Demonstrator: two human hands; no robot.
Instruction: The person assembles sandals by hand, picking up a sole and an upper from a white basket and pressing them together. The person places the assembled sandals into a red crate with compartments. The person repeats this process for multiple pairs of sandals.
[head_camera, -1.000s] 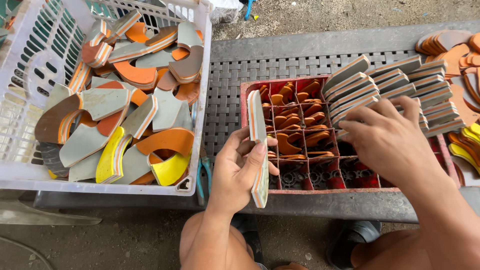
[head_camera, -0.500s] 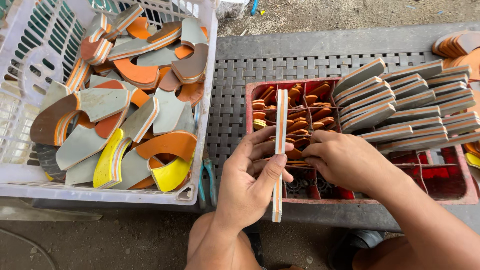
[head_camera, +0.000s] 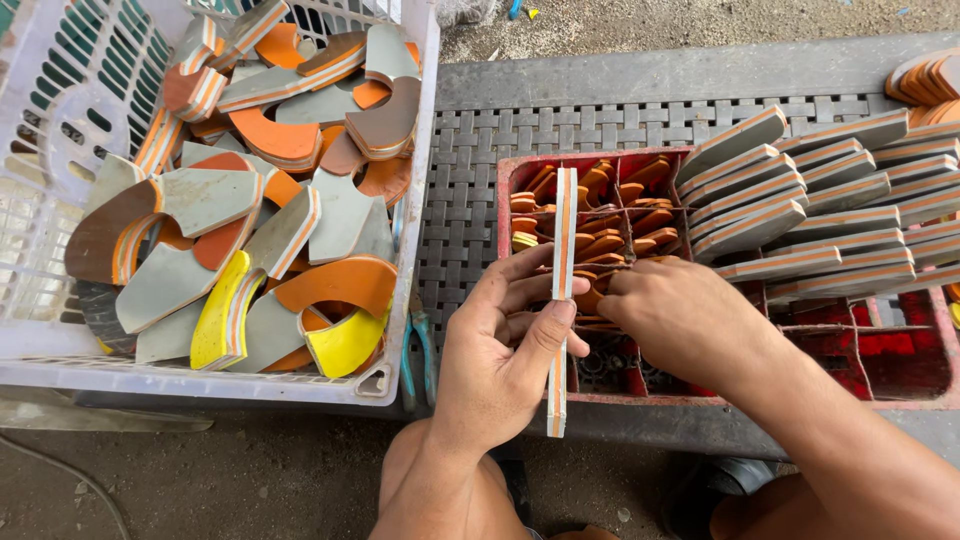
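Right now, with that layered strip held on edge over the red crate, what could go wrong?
1. The left hand pinches the layered strip only near its middle, on edge; the grip may let it twist or slip toward the ground below.
2. The right hand reaches in among the small orange pieces, hiding them; it could knock some out of their compartments.
3. The grey slabs lean stacked across the red crate and might slide.

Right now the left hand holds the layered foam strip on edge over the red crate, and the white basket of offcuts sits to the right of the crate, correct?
Not quite. In the head view the left hand does hold the strip on edge over the red crate, but the white basket sits to the crate's left.
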